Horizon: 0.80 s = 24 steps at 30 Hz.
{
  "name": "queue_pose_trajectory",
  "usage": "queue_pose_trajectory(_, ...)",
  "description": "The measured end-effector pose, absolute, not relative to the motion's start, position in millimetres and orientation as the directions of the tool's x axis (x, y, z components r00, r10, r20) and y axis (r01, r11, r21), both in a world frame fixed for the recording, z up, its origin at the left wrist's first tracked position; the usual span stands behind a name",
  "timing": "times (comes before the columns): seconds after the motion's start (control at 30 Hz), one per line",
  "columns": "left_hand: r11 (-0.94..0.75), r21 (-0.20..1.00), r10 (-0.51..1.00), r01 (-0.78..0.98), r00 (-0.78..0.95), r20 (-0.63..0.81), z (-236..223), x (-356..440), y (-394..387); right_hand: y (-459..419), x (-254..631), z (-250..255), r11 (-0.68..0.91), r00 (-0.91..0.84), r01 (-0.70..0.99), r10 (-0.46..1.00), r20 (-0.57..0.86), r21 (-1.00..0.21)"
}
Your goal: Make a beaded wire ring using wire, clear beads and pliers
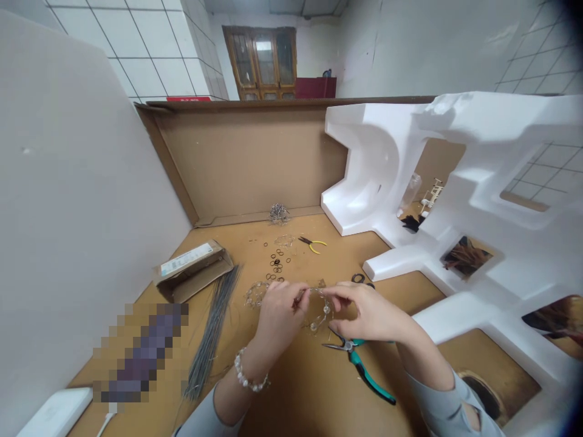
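Note:
A thin wire ring with clear beads (326,309) hangs between my two hands, above the table. My left hand (283,309) is closed, its thumb and forefinger pinching the upper part of this ring. On the other side, my right hand (367,309) touches the wire with its forefinger, while its thumb is spread apart lower down. Just under the right hand lie teal-handled pliers (364,367), jaws pointing left. A second beaded wire piece (255,294) rests on the table beside my left hand, partly hidden by it.
Grey wire lengths (212,334) lie left, beside an open cardboard box (194,270). Small dark rings (276,263), yellow-handled pliers (314,244) and a silvery wire cluster (279,212) lie farther back. White foam packing (423,243) stands right; a white device (57,413) sits front left.

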<state>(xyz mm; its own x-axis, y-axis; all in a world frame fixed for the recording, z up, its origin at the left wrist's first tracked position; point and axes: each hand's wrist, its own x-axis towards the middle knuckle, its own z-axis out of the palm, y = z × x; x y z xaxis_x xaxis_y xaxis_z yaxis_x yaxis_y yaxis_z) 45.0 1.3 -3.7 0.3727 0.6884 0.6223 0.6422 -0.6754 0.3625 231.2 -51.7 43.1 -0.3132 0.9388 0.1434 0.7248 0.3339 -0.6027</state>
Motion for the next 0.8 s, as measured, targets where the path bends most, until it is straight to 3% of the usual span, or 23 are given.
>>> queue_pose_trajectory(0.23, -0.662, 0.4, 0.724, 0.634, 0.404, 0.559, 0, 49, -5, -56, 218, 48, 0.266, -0.232, 0.838, 0.964, 0.13, -0.476)
queue_pose_trajectory(0.53, -0.468, 0.777, 0.834, 0.421, 0.5, 0.232, 10, 37, -10, -51, 218, 30, 0.293, -0.173, 0.881, 0.931, 0.323, -0.373)
queue_pose_trajectory(0.8, -0.366, 0.854, 0.884, 0.37, 0.423, 0.196, 5, 43, -12, -46, 211, 9, 0.314, -0.108, 0.799, 0.914, 0.391, -0.513)
